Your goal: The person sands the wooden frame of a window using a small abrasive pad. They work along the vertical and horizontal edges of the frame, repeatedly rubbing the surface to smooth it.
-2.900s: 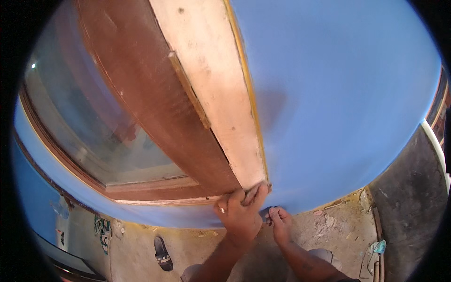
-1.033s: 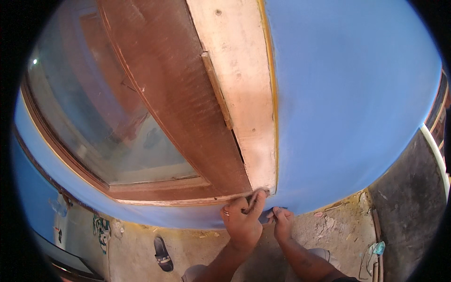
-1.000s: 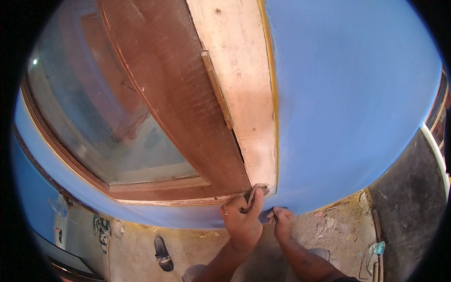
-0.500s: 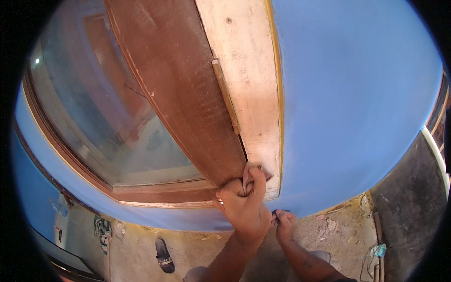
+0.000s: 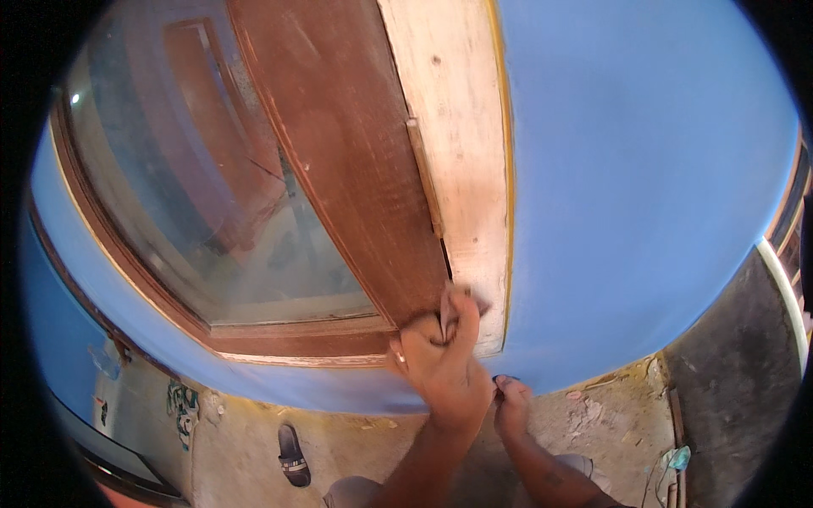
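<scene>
The left hand (image 5: 440, 360) was closed around a small folded piece of sandpaper (image 5: 461, 300), fingers pressing it flat against the bare pale wood of the window frame (image 5: 461, 152), low down near its corner (just beside the dark brown shutter (image 5: 347, 161)). The right hand (image 5: 511, 406) rested below, fingertips together against the blue wall (image 5: 644, 186).

The single head-worn fisheye camera looks forward and down, very close to a brown wooden window frame with a glass pane (image 5: 339, 169) set in a smooth blue painted wall (image 5: 644, 186). Straight edges bow toward the round rim. The lower edge takes in the sandy concrete floor (image 5: 356, 440), from where the person's bare forearms rise toward the frame's lower corner.
</scene>
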Motion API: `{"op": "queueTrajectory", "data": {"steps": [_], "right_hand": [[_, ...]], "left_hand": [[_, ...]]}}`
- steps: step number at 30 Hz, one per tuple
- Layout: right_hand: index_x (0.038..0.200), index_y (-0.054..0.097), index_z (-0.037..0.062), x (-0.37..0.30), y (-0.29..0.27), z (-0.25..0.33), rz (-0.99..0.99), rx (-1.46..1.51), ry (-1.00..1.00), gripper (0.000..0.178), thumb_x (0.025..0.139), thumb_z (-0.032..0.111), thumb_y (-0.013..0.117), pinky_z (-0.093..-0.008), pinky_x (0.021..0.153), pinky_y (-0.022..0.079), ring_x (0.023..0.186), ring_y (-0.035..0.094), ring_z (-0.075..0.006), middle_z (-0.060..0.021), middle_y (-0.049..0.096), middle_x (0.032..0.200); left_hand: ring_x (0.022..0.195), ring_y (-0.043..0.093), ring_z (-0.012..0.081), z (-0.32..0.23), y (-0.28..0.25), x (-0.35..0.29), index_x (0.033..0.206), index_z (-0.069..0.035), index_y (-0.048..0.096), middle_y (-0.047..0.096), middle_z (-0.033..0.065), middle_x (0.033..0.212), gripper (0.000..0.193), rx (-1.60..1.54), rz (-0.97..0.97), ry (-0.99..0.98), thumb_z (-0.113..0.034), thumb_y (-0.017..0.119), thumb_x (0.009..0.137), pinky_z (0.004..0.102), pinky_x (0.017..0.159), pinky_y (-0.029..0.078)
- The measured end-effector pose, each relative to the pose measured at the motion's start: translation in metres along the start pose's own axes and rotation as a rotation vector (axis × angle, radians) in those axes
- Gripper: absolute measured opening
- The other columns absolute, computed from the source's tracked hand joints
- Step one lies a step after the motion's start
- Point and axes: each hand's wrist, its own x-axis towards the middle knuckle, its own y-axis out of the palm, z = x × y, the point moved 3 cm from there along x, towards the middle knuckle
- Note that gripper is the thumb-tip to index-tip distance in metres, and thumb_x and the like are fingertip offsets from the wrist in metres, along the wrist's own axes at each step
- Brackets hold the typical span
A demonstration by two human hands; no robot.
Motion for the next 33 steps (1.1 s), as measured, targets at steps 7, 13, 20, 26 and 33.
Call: {"op": "queueTrajectory", "data": {"steps": [7, 13, 20, 26, 33], "right_hand": [[0.082, 0.077, -0.0031, 0.004, -0.006, -0.006, -0.004, 0.02, 0.019, 0.035, 0.103, 0.023, 0.066, -0.0335, 0.071, 0.046, 0.071, 0.062, -0.018, -0.0081, 0.069, 0.074], [0.083, 0.077, -0.0013, 0.002, -0.008, -0.007, 0.053, 0.076, 0.095, 0.033, 0.103, 0.024, 0.068, -0.033, 0.075, 0.046, 0.075, 0.062, -0.0179, -0.0085, 0.07, 0.077], [0.083, 0.077, -0.0008, 0.001, -0.007, -0.004, 0.015, 0.04, 0.09, 0.033, 0.103, 0.025, 0.069, -0.0343, 0.073, 0.046, 0.073, 0.062, -0.0182, -0.0079, 0.07, 0.076], [0.084, 0.077, -0.0008, 0.007, -0.011, -0.016, 0.098, 0.082, 0.091, 0.035, 0.104, 0.027, 0.069, -0.034, 0.073, 0.046, 0.073, 0.063, -0.0186, -0.0088, 0.071, 0.077], [0.08, 0.077, -0.0008, 0.005, -0.008, -0.007, 0.046, 0.044, 0.037, 0.037, 0.103, 0.026, 0.069, -0.035, 0.072, 0.047, 0.071, 0.064, -0.0192, -0.0099, 0.073, 0.077]], "left_hand": [[0.099, 0.054, 0.0361, 0.009, 0.01, -0.027, 0.119, -0.001, 0.08, 0.058, 0.0136, 0.103, 0.027, 0.183, 0.041, 0.084, -0.015, 0.068, 0.1, 0.0457, 0.088, 0.037], [0.097, 0.052, 0.0351, 0.025, 0.01, -0.052, 0.125, 0.0, 0.077, 0.057, 0.0125, 0.097, 0.034, -0.069, 0.18, -0.283, -0.021, 0.07, 0.099, 0.0497, 0.09, 0.035], [0.095, 0.054, 0.0376, 0.007, 0.004, -0.016, 0.116, -0.004, 0.079, 0.064, 0.0166, 0.096, 0.025, 0.274, -0.018, 0.123, -0.018, 0.066, 0.102, 0.048, 0.09, 0.039], [0.08, 0.063, 0.039, 0.04, 0.005, -0.074, 0.106, -0.003, 0.079, 0.069, 0.0163, 0.083, 0.016, 0.076, 0.2, -0.204, -0.009, 0.066, 0.1, 0.0509, 0.076, 0.042], [0.08, 0.063, 0.0339, -0.009, 0.002, 0.013, 0.102, -0.004, 0.079, 0.07, 0.0127, 0.08, 0.016, 0.236, -0.008, 0.192, -0.012, 0.066, 0.104, 0.0503, 0.084, 0.04]]}}
